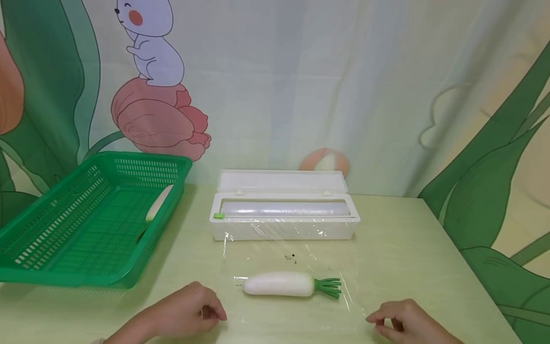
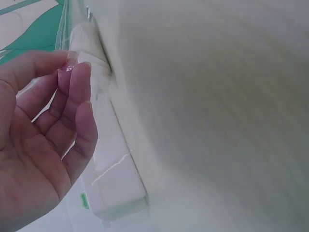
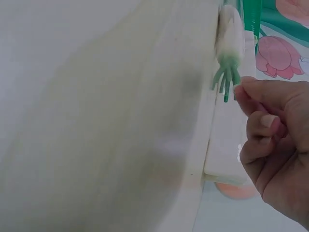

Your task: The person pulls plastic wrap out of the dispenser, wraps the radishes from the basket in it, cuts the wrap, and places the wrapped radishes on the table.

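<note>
A sheet of clear plastic wrap (image 1: 258,255) stretches from a white wrap dispenser (image 1: 283,230) toward both hands. At its near left corner my left hand (image 1: 186,310) pinches the film between thumb and fingertips. My right hand (image 1: 406,320) pinches the near right corner the same way. Between the hands lies a white radish (image 1: 279,284) with green stems (image 1: 328,287) pointing right. Whether the film passes over or under the radish I cannot tell. In the right wrist view the stems (image 3: 226,77) show just beyond the right fingertips.
The dispenser's lid (image 1: 281,181) stands raised, with the film roll (image 1: 285,209) inside and a green slider (image 1: 218,216) at its left end. On the left a green plastic basket (image 1: 129,277) holds another white vegetable (image 1: 159,203). A printed curtain (image 1: 266,95) hangs behind the table.
</note>
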Demonstrator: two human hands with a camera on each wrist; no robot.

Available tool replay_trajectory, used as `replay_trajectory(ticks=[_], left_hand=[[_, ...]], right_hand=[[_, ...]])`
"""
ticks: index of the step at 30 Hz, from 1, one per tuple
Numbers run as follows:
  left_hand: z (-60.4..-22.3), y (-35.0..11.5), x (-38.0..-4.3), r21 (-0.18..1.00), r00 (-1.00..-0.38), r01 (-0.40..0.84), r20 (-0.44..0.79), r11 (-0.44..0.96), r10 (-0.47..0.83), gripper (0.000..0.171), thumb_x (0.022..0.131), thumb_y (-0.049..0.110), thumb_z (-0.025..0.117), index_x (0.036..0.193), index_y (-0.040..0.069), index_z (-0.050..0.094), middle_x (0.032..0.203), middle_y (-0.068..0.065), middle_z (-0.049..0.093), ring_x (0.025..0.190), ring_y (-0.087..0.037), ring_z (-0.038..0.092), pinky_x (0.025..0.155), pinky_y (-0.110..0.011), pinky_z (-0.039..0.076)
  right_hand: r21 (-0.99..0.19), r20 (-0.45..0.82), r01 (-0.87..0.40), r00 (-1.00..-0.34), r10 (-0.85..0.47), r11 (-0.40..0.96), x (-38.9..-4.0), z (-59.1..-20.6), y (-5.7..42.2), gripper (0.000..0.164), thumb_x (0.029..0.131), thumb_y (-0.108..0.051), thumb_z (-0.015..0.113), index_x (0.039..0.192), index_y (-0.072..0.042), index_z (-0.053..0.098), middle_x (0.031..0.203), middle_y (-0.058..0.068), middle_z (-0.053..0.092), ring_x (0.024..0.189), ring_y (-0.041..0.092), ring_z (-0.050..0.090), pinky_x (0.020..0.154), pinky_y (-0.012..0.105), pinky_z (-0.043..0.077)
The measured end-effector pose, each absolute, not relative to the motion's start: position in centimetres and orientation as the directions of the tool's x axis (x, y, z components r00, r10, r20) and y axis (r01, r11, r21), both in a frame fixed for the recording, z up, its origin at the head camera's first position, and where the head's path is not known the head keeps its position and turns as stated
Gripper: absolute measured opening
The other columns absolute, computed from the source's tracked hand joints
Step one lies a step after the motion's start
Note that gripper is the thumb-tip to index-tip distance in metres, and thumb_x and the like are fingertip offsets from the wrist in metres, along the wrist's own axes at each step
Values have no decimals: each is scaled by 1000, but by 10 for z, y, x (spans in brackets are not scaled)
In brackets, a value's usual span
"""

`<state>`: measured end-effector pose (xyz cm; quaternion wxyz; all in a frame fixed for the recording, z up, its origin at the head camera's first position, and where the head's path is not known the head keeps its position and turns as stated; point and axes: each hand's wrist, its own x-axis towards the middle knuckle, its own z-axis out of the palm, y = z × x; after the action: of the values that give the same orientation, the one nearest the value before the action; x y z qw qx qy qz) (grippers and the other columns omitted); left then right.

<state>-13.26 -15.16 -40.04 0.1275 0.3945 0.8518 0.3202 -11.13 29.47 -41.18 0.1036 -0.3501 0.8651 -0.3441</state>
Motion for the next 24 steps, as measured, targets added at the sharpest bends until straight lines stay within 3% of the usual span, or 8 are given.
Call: replay_trajectory(ticks=[3, 9, 16, 24], left_hand=[[-398, -152, -134, 645, -661, 596, 57, 478, 748, 7, 83, 12, 64, 80, 14, 69, 76, 14, 63, 68, 9, 51, 60, -14, 45], [-391, -153, -139, 682, -704, 558, 87, 474, 705, 11, 87, 21, 59, 81, 16, 65, 76, 11, 63, 71, 6, 51, 59, -16, 45], [-389, -154, -151, 731, -760, 504, 123, 459, 638, 14, 88, 25, 58, 84, 13, 65, 72, 3, 64, 65, 3, 52, 52, -18, 43], [-390, -157, -167, 734, -800, 471, 121, 489, 588, 11, 88, 17, 58, 87, 8, 65, 73, -1, 66, 66, 0, 54, 54, -20, 44]], right_hand=[[-618, 91, -589, -712, -696, 522, -114, -408, 294, 11, 81, -3, 63, 89, -5, 69, 77, -5, 64, 58, -9, 40, 47, 15, 40], [-509, 267, -693, -691, -672, 510, -120, -401, 293, 14, 76, 3, 66, 82, -9, 64, 73, -4, 62, 59, -8, 41, 48, 11, 37], [-487, 248, -607, -785, -567, 628, -130, -387, 285, 6, 81, -3, 64, 81, -10, 64, 73, -4, 63, 57, -9, 38, 46, 15, 38], [-425, 352, -645, -764, -541, 635, -147, -380, 277, 14, 77, 2, 66, 79, -12, 64, 69, -8, 61, 53, -10, 35, 43, 15, 36]])
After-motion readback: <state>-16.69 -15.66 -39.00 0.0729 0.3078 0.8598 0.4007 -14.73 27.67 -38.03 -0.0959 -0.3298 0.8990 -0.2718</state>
